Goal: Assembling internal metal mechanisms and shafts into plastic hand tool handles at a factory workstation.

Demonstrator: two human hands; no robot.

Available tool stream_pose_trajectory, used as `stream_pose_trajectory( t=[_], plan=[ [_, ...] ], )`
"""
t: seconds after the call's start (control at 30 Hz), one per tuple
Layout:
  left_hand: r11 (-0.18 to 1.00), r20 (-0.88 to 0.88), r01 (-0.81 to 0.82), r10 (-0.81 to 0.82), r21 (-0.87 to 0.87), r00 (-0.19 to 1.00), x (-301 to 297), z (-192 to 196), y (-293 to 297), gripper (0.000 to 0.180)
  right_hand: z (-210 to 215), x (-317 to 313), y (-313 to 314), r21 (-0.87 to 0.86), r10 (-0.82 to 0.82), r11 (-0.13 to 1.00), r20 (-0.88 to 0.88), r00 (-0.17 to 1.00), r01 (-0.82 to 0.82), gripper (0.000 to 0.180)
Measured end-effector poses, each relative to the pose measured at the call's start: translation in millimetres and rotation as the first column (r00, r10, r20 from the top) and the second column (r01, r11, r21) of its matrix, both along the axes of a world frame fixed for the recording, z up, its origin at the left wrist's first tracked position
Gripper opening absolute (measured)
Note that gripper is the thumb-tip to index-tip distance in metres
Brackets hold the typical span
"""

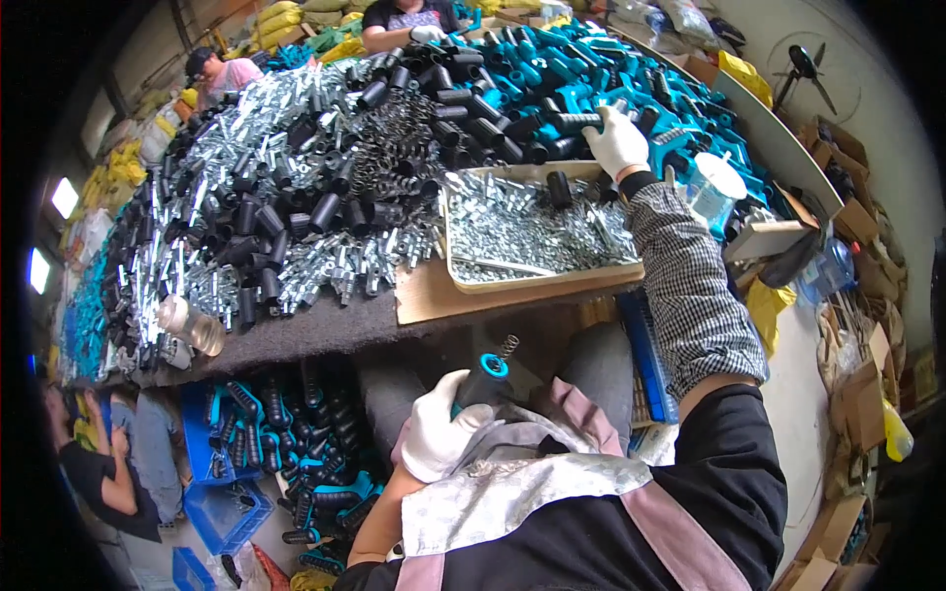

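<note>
My left hand [440,426], in a white glove, is wrapped round a black and teal handle [485,382] above my lap. A coil spring [508,347] sticks up from the teal ring at the handle's end. My right hand [619,145], also gloved, reaches over the far right of the table, with thumb and fingers closed about the end of a black ridged sleeve [575,120]. Loose teal handle parts [581,74] lie around it. Between my hands stands a cream tray [552,284] of small metal parts, with a black sleeve [560,189] upright in it.
Metal rods [281,108], black sleeves [325,212] and springs [389,148] heap the table. A clear bottle [192,325] lies at the left edge, a white-lidded container [716,182] stands right. Black and teal handles [330,492] and blue bins [225,514] are below left. Co-workers [412,22] sit opposite.
</note>
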State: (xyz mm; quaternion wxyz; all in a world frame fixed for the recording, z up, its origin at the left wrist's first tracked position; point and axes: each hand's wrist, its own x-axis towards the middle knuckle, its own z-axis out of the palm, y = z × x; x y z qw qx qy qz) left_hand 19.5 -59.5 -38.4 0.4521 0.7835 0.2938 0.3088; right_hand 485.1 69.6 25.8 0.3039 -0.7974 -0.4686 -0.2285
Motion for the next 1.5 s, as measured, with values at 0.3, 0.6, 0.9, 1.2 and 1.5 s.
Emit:
stream_pose_trajectory(
  t=[0.3,0.6,0.9,1.2,1.5],
  plan=[
    [0.998,-0.036,-0.064,0.064,-0.005,0.997,-17,-6,-7,0.054,7,-20,54,-0.350,-0.045,0.935,-0.272,0.961,-0.055,0.078],
    [1.000,-0.031,-0.007,0.007,0.010,0.999,-15,-6,7,0.056,12,-61,-76,0.591,0.700,0.692,-0.407,0.587,-0.415,0.042],
    [0.989,0.005,-0.096,0.096,0.114,0.995,-19,-1,20,0.058,-31,-213,-201,0.654,0.636,0.715,-0.755,-0.160,-0.245,0.074],
    [0.974,-0.051,-0.090,0.103,0.207,0.993,-34,-3,22,0.053,-28,-219,-208,0.587,0.581,0.717,-0.801,-0.144,-0.376,0.056],
    [0.926,-0.364,0.233,-0.117,0.296,0.924,-53,13,40,0.048,-11,-187,-198,0.149,0.448,0.404,-0.892,0.054,-0.903,0.078]
  ],
)
